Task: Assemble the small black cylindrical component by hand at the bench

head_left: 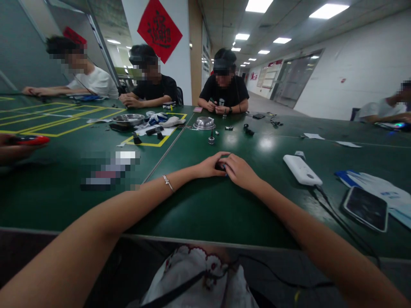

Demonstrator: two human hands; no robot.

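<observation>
My left hand [210, 165] and my right hand [239, 170] meet over the green table [192, 209], in the middle of the view. The fingers of both are curled in and their tips touch or overlap. A small dark patch shows between them; whether it is an object or shadow I cannot tell. A silvery bracelet [167, 183] circles my left wrist. Beyond my hands stands a small dark-and-silver round part [211, 138]. To the left lies a blurred-out flat item [109, 173].
On the right lie a white power bank [302, 170] with a cable, a phone [366, 208] and a blue-and-white packet [382, 188]. Metal bowls [204, 123], gloves [157, 118] and small black parts [248, 129] are farther back. Several people sit around; a hand at left holds a red-and-black device [32, 140].
</observation>
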